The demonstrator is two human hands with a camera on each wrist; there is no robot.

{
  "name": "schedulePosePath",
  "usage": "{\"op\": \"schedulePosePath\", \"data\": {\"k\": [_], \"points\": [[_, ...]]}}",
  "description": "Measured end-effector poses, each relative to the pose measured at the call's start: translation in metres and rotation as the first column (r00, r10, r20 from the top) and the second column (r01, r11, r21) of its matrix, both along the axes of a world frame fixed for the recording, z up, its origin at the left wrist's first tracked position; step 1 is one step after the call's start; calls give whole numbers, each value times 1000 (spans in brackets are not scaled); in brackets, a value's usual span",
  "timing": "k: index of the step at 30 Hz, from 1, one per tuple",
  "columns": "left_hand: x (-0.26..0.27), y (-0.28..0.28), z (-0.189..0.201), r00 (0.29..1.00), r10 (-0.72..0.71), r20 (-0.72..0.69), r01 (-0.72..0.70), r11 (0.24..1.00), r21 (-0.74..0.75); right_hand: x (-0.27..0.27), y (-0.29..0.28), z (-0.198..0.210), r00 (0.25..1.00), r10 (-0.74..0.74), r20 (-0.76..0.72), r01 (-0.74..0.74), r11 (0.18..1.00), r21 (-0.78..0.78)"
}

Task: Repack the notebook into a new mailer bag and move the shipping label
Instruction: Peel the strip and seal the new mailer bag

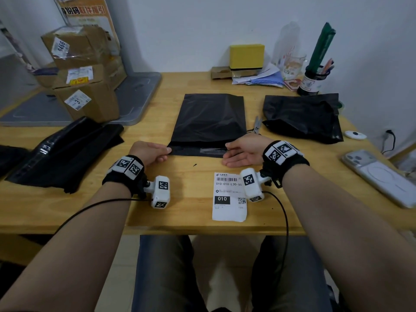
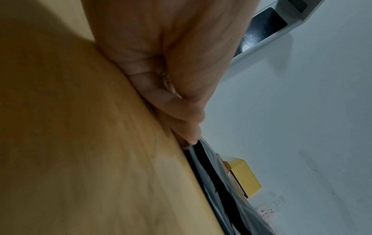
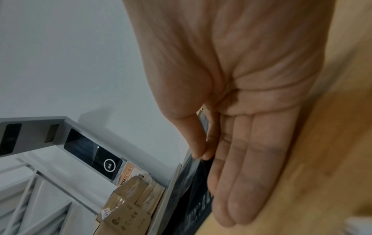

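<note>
A flat black mailer bag [image 1: 209, 118] lies in the middle of the wooden table [image 1: 175, 210], its flap [image 1: 198, 150] towards me. My left hand [image 1: 153, 152] pinches the flap's left corner with curled fingers [image 2: 181, 111]. My right hand [image 1: 238, 152] pinches the flap's right end between thumb and index finger [image 3: 201, 151], its other fingers straight against the bag's edge [image 3: 193, 190]. The white shipping label [image 1: 228, 197] lies loose near the front edge, under my right wrist. No notebook is in sight.
A crumpled black bag [image 1: 304, 115] lies at the right with scissors [image 1: 257, 124] beside it. A phone [image 1: 378, 174] sits far right, a pile of black mailers [image 1: 63, 152] at the left, cardboard boxes [image 1: 83, 70] behind them. A yellow box [image 1: 246, 56] and a pen pot [image 1: 313, 82] stand at the back.
</note>
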State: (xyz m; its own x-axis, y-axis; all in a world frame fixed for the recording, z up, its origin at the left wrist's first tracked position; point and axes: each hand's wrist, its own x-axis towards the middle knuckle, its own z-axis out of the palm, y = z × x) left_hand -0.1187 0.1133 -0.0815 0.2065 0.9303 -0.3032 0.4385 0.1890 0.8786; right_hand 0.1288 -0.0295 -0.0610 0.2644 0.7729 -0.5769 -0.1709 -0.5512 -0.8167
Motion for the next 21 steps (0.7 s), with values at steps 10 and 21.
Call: {"op": "schedulePosePath", "data": {"k": [10,21], "points": [[2,-11,0,996,75,51,-76,997,10,18,-27,-2,996,-77,-42,79,996,37],[2,-33,9,918,262,298,-221,961,-163,23,-49,-5,984,-129,-123,144,983,116]]}}
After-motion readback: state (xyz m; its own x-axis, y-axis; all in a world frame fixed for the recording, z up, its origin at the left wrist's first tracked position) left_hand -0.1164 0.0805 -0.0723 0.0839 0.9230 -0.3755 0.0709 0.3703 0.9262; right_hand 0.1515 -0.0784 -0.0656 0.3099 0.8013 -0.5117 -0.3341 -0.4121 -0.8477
